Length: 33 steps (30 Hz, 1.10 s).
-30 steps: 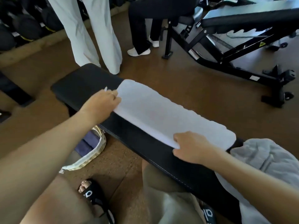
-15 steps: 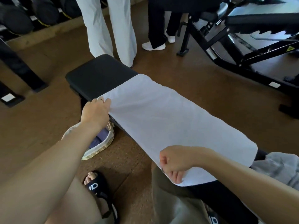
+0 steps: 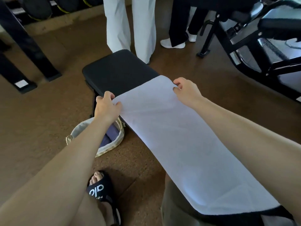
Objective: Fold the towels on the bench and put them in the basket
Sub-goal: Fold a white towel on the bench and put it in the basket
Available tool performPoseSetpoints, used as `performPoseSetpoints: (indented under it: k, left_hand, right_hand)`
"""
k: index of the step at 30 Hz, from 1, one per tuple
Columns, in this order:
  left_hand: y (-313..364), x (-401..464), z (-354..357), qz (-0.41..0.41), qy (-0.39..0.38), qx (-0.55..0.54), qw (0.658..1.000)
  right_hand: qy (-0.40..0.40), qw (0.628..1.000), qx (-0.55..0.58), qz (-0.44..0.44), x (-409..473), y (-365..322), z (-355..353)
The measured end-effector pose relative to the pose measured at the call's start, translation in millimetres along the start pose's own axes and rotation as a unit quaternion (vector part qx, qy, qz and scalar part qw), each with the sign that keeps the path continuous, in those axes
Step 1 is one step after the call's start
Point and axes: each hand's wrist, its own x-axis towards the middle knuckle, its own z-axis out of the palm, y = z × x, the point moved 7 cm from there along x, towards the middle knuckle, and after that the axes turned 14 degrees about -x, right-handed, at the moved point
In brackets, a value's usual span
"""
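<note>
Lying lengthwise along the black bench (image 3: 120, 70), centre to lower right – white towel (image 3: 187, 144), near end cut off by a leg. Pinching its far corners: left hand (image 3: 106, 107), right hand (image 3: 187, 92). Sitting lower left on brown floor (image 3: 48, 119) – basket (image 3: 114, 145), contents half hidden by the forearm.

Gym, padded bench (image 3: 118, 69), adjustable weight bench (image 3: 254, 38)

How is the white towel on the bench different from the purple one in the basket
The white towel lies spread flat along the bench; the purple towel sits tucked in the basket on the floor. Both hands pinch the white one's far corners; nothing touches the purple one.
</note>
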Motion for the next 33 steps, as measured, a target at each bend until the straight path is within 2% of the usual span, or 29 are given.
performPoseSetpoints:
  k: [4, 8, 10, 12, 17, 24, 29, 33]
  left_hand:
    - [-8, 18, -3, 0.013, 0.009, 0.001, 1.0]
    - [-14, 30, -7, -0.01, 0.005, -0.006, 1.0]
    - [-19, 33, -9, -0.026, 0.006, -0.01, 1.0]
    - [-25, 37, -11, -0.039, 0.005, -0.018, 0.999]
    - [-40, 47, -18, -0.085, 0.016, -0.063, 0.994]
    - [-61, 61, -40, -0.098, 0.111, -0.137, 0.98]
    - [-59, 64, -44, -0.088, 0.151, -0.189, 0.966]
    - [-62, 64, -38, -0.095, 0.155, -0.201, 0.963]
  right_hand:
    - [-0.026, 0.999, 0.006, 0.03, 43, -9, 17]
    - [-0.113, 0.988, 0.032, 0.097, 76, -6, 36]
    - [-0.132, 0.979, 0.08, 0.134, 84, -2, 41]
    - [-0.093, 0.976, 0.13, 0.146, 96, 1, 37]
    - [0.015, 0.988, 0.135, 0.067, 126, -23, 19]
    - [0.088, 0.989, 0.116, 0.032, 161, -61, 22]
    - [0.109, 0.991, 0.078, 0.011, 168, -71, 32]
    - [0.052, 0.999, 0.014, -0.009, 164, -67, 48]
